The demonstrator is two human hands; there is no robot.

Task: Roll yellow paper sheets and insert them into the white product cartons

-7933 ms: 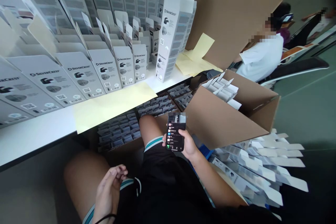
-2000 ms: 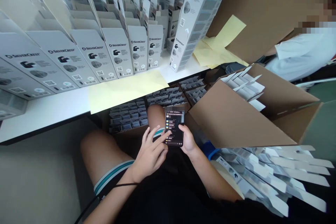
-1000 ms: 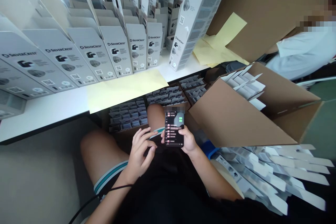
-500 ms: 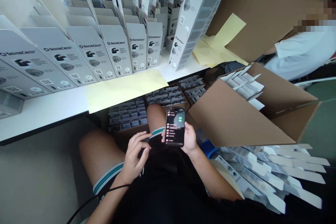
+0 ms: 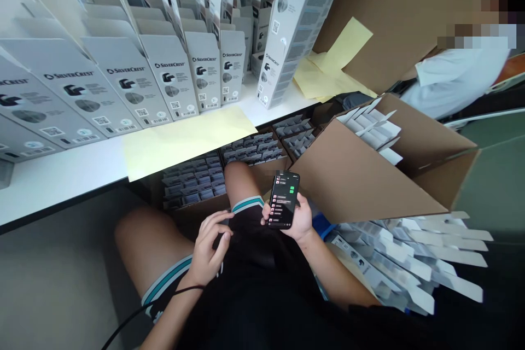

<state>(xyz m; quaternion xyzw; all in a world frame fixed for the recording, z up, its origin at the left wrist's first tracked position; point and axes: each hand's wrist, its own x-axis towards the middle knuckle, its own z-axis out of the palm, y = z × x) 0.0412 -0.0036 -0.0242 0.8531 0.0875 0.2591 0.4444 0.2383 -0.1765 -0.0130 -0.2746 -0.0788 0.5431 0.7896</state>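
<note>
The left hand [image 5: 210,246] is over the lap, fingers loosely curled and holding nothing. Just right of it, the right hand [image 5: 299,221] clasps a smartphone [image 5: 284,199] upright, its palm hidden behind the phone; the lit screen's text is too small to read. Beyond that grip, a cardboard carton [image 5: 361,180] hides part of its white folded boxes [image 5: 375,128].

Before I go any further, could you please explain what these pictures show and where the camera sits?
There is no machine: one camera worn on a person's head looks down at their own bare hands and lap. The right hand holds a lit phone; the left hand is empty, over the black shorts. Ahead, a white table bears rows of open grey boxes and a yellow sheet. To the right stands a cardboard carton of flat white blanks; a co-worker's white sleeve shows beyond.
</note>
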